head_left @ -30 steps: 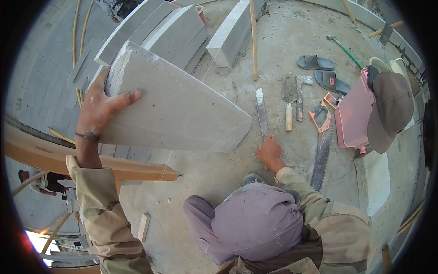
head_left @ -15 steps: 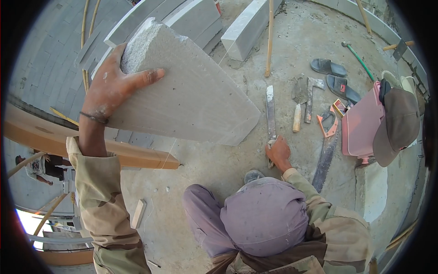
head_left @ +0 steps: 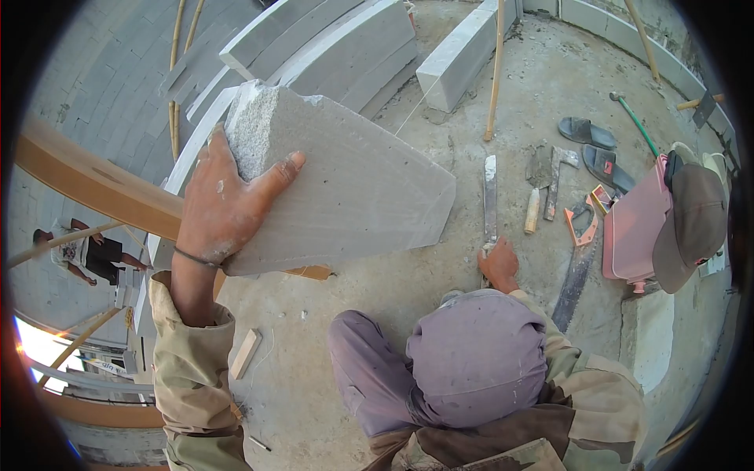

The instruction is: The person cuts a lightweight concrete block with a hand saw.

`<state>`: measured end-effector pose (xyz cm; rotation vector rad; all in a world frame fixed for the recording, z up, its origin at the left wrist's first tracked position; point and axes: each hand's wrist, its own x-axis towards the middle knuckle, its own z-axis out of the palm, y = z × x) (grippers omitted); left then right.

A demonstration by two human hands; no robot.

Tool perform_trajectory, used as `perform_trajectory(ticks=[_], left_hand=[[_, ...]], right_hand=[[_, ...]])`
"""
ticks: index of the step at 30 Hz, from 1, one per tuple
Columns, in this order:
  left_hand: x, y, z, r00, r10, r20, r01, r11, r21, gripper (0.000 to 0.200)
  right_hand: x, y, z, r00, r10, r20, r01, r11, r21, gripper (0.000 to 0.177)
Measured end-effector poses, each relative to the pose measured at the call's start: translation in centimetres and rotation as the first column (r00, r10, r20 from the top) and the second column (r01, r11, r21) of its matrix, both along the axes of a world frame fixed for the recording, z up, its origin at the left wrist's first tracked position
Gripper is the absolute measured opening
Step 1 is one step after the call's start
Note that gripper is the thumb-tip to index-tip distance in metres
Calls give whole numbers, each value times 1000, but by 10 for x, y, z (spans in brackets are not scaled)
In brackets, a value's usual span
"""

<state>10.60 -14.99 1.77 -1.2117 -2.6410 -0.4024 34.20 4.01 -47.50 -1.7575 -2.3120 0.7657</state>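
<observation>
My left hand point(head_left: 228, 196) grips the rough, broken end of a large grey block point(head_left: 353, 177), thumb on its flat face and fingers along its far edge. The block is tilted, its narrower end toward the middle of the view. Down on the concrete floor, my right hand point(head_left: 499, 264) is closed on the near end of a long flat metal tool point(head_left: 490, 200), whose far tip is whitish. To the right of that hand lie a trowel point(head_left: 533, 208), a hatchet-like tool point(head_left: 554, 184) and a handsaw point(head_left: 577, 275) with an orange handle.
Long pale blocks point(head_left: 463, 67) lie at the top. Sandals point(head_left: 587, 132), a green-handled hammer point(head_left: 638, 125) and a pink container point(head_left: 638, 228) with a cap point(head_left: 694, 220) are at right. A brown curved board point(head_left: 102, 177) crosses the left; another person point(head_left: 90, 251) is beyond it.
The view has shifted, so the floor items appear farther right and lower. The block has turned slightly, with my left hand still on it. My right hand keeps its hold on the tool.
</observation>
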Motion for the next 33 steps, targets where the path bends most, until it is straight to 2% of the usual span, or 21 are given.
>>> perform_trajectory(ticks=[6,9,13,15,16,17,18,19,20,21,22,23,25,26,27,28,30,32,33], left_hand=[[-14,-17,-8,999,-48,9,48,997,63,124],[-20,-18,-9,1000,-22,-13,23,998,50,128],[-25,-19,-5,999,-36,-38,37,999,35,130],[-25,-20,-8,995,-32,-96,36,998,44,128],[-28,-19,-7,997,-21,-77,24,999,39,125],[-20,-20,2,1000,6,-3,-6,1000,17,128],[-21,-20,3,1000,11,-2,-11,1000,6,130],[-24,-21,5,1000,-1,15,1,1000,-3,132],[-30,-21,7,999,38,-3,-37,999,27,132],[-31,-20,10,1000,-16,1,16,1000,22,132],[-36,-19,8,996,-87,13,87,996,9,133],[-48,-19,5,994,-112,20,111,994,22,133],[-64,-5,12,971,-227,71,228,974,-2,132],[-72,5,12,958,-277,67,277,961,6,131],[-81,13,12,944,-326,60,325,945,15,130],[-89,22,10,934,-354,47,354,935,19,129],[-92,39,16,901,-428,67,427,904,26,128],[-90,61,20,872,-485,70,485,874,22,127],[-87,73,21,868,-491,66,492,870,3,127]], right_hand=[[3,8,-2,1000,12,24,-10,999,-54,63],[2,10,-3,1000,16,1,-16,998,-61,65],[-1,3,-1,998,-15,69,15,1000,-8,76],[-1,4,-25,999,-5,47,0,994,113,84],[-1,8,-25,998,16,53,-20,998,60,85],[-2,16,-45,997,22,72,-30,992,119,86],[-10,19,-39,994,-38,100,36,999,23,78],[1,7,5,977,138,-162,-123,987,105,69],[15,-8,41,874,299,-384,-233,950,208,59],[4,2,48,865,323,-385,-246,940,235,59],[-2,9,52,839,222,-498,-254,967,4,52],[-3,18,48,817,74,-572,-249,940,-235,45],[18,53,6,744,-342,-574,-173,731,-660,30],[23,36,57,723,-417,-551,-70,750,-658,30],[36,29,91,740,-456,-495,109,807,-580,11],[43,30,95,683,-514,-518,109,774,-624,16],[68,24,101,721,-349,-599,31,879,-475,33],[80,15,137,668,-325,-670,53,918,-392,24],[85,14,159,639,-258,-725,84,960,-267,25]])
